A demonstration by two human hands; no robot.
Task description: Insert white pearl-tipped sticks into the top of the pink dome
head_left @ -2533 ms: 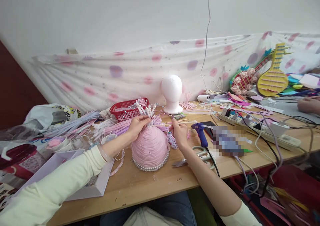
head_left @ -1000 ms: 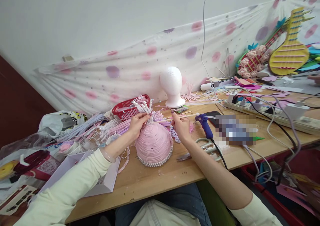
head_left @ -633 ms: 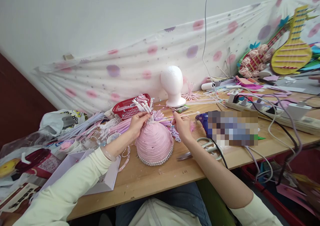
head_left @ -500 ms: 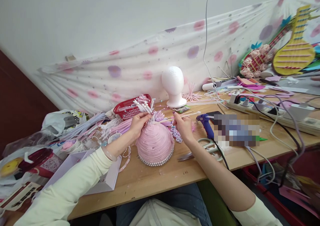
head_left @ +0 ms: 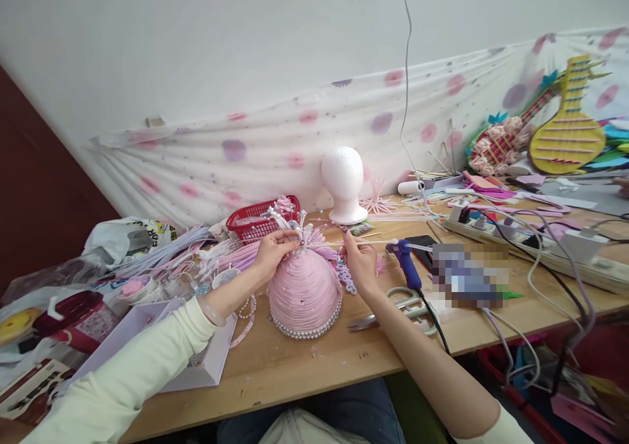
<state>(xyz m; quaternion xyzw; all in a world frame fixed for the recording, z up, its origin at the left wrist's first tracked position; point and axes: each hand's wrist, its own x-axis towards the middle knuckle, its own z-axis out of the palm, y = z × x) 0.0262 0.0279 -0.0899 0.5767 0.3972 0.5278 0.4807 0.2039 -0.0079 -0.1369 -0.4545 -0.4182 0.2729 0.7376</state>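
Note:
A pink dome-shaped cap (head_left: 304, 293), wound in rows of yarn-like strands and edged with pearl beads, stands on the table. At its peak, white stems with bead tips (head_left: 281, 220) stick up. My left hand (head_left: 278, 251) is closed in a pinch on these stems. To the right of the peak, my right hand (head_left: 360, 260) pinches a thin pale strand (head_left: 381, 243), which runs out past the fingers on both sides. Beside that hand lie a purple looped trim (head_left: 346, 277), a blue glue gun (head_left: 407, 267) and scissors (head_left: 363, 324).
Behind the cap stand a white foam head (head_left: 343, 182) and a red basket (head_left: 236, 221). A white box (head_left: 211, 372) sits left. A power strip (head_left: 521, 238) with trailing cables lies right, near a yellow paper lute (head_left: 565, 143). Bundled pale stems (head_left: 181, 238) lie left.
The camera view has tilted, so the scene sits slightly lower. Both hands keep their pinches near the cap's peak, with only small finger shifts.

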